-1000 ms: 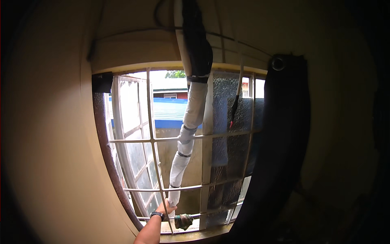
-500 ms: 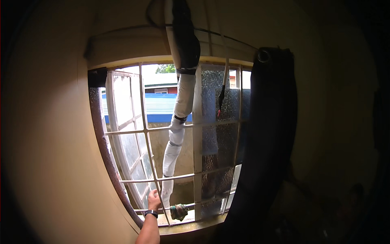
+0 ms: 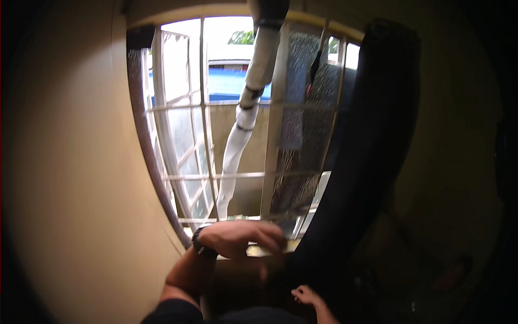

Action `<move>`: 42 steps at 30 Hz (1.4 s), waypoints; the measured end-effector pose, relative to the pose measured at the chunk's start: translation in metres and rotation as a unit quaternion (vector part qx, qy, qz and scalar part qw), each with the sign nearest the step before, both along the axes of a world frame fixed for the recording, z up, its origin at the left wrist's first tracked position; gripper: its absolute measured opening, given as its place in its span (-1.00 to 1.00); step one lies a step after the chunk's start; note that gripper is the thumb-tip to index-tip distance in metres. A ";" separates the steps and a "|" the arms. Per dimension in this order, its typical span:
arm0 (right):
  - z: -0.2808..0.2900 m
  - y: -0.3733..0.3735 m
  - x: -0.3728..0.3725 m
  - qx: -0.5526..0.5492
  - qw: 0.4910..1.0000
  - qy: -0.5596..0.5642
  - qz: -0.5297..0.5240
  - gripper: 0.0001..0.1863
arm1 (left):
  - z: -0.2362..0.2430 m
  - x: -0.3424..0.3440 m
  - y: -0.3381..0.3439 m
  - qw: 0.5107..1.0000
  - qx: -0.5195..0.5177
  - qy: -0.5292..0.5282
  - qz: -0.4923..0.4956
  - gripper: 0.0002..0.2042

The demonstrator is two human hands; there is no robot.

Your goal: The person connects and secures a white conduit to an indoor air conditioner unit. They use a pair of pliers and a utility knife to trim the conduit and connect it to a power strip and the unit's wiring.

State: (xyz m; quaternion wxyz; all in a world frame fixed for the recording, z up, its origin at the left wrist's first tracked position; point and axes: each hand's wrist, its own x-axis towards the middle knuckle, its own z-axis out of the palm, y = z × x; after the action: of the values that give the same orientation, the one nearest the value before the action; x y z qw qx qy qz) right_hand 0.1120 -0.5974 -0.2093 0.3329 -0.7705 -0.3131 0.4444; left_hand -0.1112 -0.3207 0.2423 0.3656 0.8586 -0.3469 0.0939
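Loosely bent and smeared by motion blur, the fingers of the bare left hand (image 3: 243,239) are parted, released rather than gripping. A black wristband (image 3: 199,241) circles its wrist; any marking on it is too blurred to read. Lower down and to the right, the smaller-looking right hand (image 3: 307,295) has its fingers curled in; whether it grasps anything, I cannot tell. Just above the left hand ends the visible part of a long, white, tape-wrapped pipe (image 3: 233,151), slanting down from the upper edge before the window. Its wrapping looks smooth and slightly puckered, cinched by dark bands, with a black-wrapped section (image 3: 271,9) at the top. Thin, pale-painted bars form a window grille (image 3: 203,70), and a pale-framed glass casement (image 3: 160,81) stands open at the left. Pebbled, translucent glass (image 3: 305,70) fills the right side, where a thin white cable with a black, red-tipped end (image 3: 315,66) hangs. A heavy black curtain (image 3: 372,119) drops beside it. Outside lies a bright blue roof (image 3: 229,81). At the lower right, a small pale mark (image 3: 413,306) is too tiny to read.
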 end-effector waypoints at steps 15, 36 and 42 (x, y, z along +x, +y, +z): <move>-0.087 -0.161 0.029 -0.442 0.825 -0.014 0.353 -0.31 | 0.004 0.065 -0.162 0.777 -0.512 -0.356 -0.090 -0.64; 0.084 0.152 0.041 0.052 0.959 -0.087 0.264 -0.34 | 0.107 0.033 0.214 0.422 0.150 -0.514 0.732 -0.64; 0.100 0.173 0.037 0.044 0.967 -0.097 0.229 -0.34 | 0.095 0.056 0.231 0.376 0.252 -0.438 0.777 -0.72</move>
State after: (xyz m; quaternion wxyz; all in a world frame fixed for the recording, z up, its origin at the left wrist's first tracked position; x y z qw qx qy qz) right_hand 0.1495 -0.4247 -0.1097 0.2240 -0.7019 -0.5316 0.4177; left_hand -0.0553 -0.0895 0.3371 -0.3034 0.6431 0.3534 0.6079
